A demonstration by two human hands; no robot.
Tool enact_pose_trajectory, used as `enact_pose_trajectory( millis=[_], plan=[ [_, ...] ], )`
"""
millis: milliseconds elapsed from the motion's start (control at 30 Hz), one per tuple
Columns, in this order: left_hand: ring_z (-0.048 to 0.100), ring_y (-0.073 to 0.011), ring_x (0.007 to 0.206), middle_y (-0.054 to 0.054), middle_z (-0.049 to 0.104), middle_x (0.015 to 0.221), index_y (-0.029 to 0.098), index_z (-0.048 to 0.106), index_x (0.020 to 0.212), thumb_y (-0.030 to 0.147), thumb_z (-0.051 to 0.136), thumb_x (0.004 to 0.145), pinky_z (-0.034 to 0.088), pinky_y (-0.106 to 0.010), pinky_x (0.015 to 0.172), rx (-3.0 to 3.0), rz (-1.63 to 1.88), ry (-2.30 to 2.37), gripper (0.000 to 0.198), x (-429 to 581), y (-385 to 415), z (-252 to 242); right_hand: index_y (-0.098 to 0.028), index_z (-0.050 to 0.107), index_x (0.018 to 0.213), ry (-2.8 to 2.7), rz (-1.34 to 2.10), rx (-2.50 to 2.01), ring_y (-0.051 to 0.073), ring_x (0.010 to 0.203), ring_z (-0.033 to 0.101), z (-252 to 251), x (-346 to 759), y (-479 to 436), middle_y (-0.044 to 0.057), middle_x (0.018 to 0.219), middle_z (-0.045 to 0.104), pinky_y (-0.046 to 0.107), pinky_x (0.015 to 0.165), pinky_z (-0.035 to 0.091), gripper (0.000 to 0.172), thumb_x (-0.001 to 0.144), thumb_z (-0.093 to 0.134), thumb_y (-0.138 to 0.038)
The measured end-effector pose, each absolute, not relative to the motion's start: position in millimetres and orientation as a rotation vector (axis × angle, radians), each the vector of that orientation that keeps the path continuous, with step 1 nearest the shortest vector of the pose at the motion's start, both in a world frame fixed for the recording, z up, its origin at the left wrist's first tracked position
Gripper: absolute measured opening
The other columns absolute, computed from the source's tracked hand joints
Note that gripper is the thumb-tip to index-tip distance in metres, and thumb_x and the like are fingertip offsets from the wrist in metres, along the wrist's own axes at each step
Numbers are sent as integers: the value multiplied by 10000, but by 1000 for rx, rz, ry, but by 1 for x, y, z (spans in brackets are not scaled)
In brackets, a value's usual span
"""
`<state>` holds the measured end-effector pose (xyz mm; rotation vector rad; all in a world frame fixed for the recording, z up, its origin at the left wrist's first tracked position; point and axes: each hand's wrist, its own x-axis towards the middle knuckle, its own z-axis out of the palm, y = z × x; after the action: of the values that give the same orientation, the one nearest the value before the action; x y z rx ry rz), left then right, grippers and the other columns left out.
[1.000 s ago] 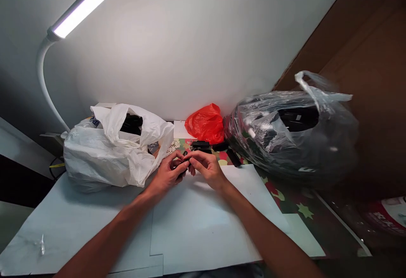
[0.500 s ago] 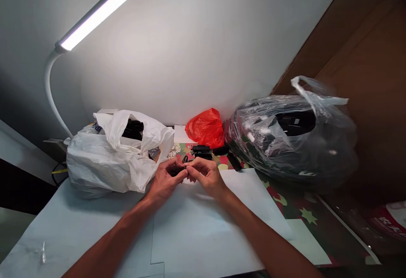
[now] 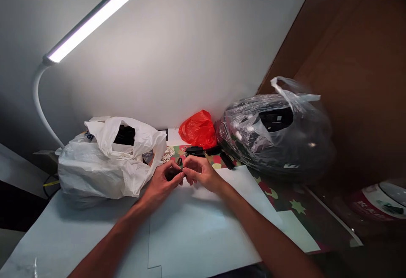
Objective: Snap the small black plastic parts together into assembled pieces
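Observation:
My left hand (image 3: 163,182) and my right hand (image 3: 200,173) meet at the far middle of the white sheet (image 3: 196,227). Both are closed in a pinch around a small black part (image 3: 178,166) held between their fingertips. The part is mostly covered by my fingers, so its shape is unclear. Just behind my hands, several more small black parts (image 3: 195,151) lie on the patterned tablecloth (image 3: 285,202).
A white plastic bag (image 3: 104,164) with dark contents stands at the left. A red bag (image 3: 196,129) sits by the wall, and a large clear bag (image 3: 272,136) of black parts sits at the right. A lamp (image 3: 95,20) arches overhead. A brown board (image 3: 355,71) leans at the right.
My hands stay together on the small black part, fingers shifting slightly. The view has swung a little to the right, so everything sits further left in frame.

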<state>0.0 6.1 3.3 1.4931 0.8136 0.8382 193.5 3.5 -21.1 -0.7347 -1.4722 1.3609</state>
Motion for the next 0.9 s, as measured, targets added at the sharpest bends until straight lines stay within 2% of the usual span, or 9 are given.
enact_pose_trajectory(
  millis=[133, 267, 367, 433, 567, 667, 800, 900],
  plan=[
    [450, -91, 580, 27, 661, 707, 217, 532, 1040, 509, 742, 928, 287, -210, 537, 1451, 756, 762, 376, 0, 5, 4, -203, 592, 845, -1446, 1490, -685, 112, 493, 484, -22, 195, 7, -44, 591, 579, 248, 494, 356, 454, 885, 771, -617],
    [416, -82, 575, 27, 624, 718, 200, 560, 961, 540, 711, 945, 285, -212, 528, 1478, 683, 752, 372, -1, 4, 6, -197, 569, 791, -1464, 1509, -686, 96, 515, 402, -20, 198, 7, -59, 592, 501, 245, 508, 277, 505, 846, 800, -642],
    [432, -84, 579, 15, 632, 736, 187, 592, 946, 549, 704, 942, 325, -214, 540, 1507, 675, 781, 379, 0, 4, 8, -191, 575, 800, -1591, 1395, -788, 114, 594, 431, -15, 206, 7, -29, 675, 540, 254, 553, 304, 507, 862, 778, -651],
    [493, -102, 622, -7, 664, 767, 178, 623, 958, 545, 705, 935, 372, -220, 576, 1537, 703, 828, 377, 1, 4, 9, -188, 597, 827, -1703, 1241, -902, 126, 643, 447, -12, 212, 6, -20, 729, 555, 257, 587, 332, 466, 900, 750, -622],
    [628, -166, 808, -55, 717, 900, 170, 667, 954, 513, 710, 914, 473, -257, 700, 1608, 813, 910, 348, 3, 5, 7, -208, 602, 899, -1888, 963, -1049, 153, 707, 514, -9, 216, 5, -10, 795, 611, 263, 655, 384, 266, 1019, 624, -444],
    [659, -183, 833, -60, 737, 904, 171, 659, 956, 482, 696, 920, 495, -279, 741, 1652, 846, 953, 316, 5, 5, 5, -222, 602, 957, -1954, 803, -1112, 187, 774, 588, -12, 214, 5, 19, 873, 666, 283, 705, 420, 155, 1051, 547, -332],
    [678, -195, 830, -52, 750, 883, 177, 658, 1011, 470, 681, 933, 495, -290, 744, 1663, 834, 977, 305, 5, 5, 5, -225, 612, 1007, -1971, 750, -1147, 201, 801, 627, -14, 212, 4, 33, 915, 693, 283, 712, 435, 165, 1065, 521, -350],
    [655, -187, 834, -32, 723, 875, 186, 653, 1020, 456, 663, 940, 482, -284, 751, 1651, 848, 969, 282, 5, 4, 8, -223, 620, 1003, -1934, 741, -1166, 185, 742, 608, -11, 217, 5, 7, 851, 676, 269, 684, 413, 263, 1086, 479, -430]
  ],
)
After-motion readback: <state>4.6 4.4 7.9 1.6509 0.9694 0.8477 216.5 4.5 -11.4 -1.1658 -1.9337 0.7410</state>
